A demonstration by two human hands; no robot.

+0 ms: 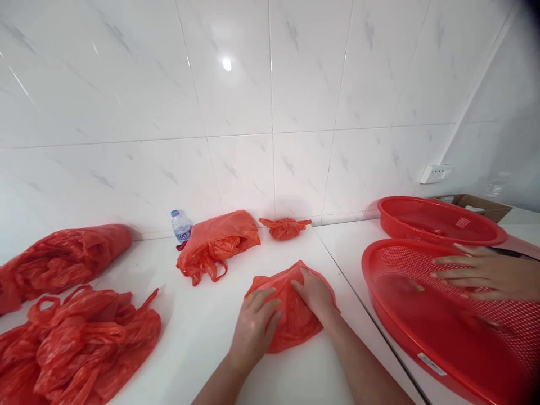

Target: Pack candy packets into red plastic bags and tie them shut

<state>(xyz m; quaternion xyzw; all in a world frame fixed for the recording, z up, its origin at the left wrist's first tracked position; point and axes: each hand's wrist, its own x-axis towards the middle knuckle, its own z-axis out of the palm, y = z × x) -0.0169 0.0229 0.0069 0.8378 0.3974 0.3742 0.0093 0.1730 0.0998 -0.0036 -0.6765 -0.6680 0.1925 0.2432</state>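
Note:
A red plastic bag [291, 320] lies spread and bunched on the white table in front of me, low and rounded. My left hand [255, 318] rests at its left side, fingers apart and slightly curved over the plastic. On its upper right part lies my right hand [315, 292], thumb apart from the fingers, touching the bag. Whatever the bag holds is hidden. Behind it, near the wall, sits a small knotted red bag [286, 228]. A larger folded red bag [223, 239] with loose handles lies to the left of that one.
Crumpled red bags [93, 343] and a rolled red bundle [71, 259] cover the left. A water bottle [181, 226] stands by the wall. At right are a red mesh basket [392, 298], another red basket [388, 222], a cardboard box [491, 207] and another person's hand [485, 275].

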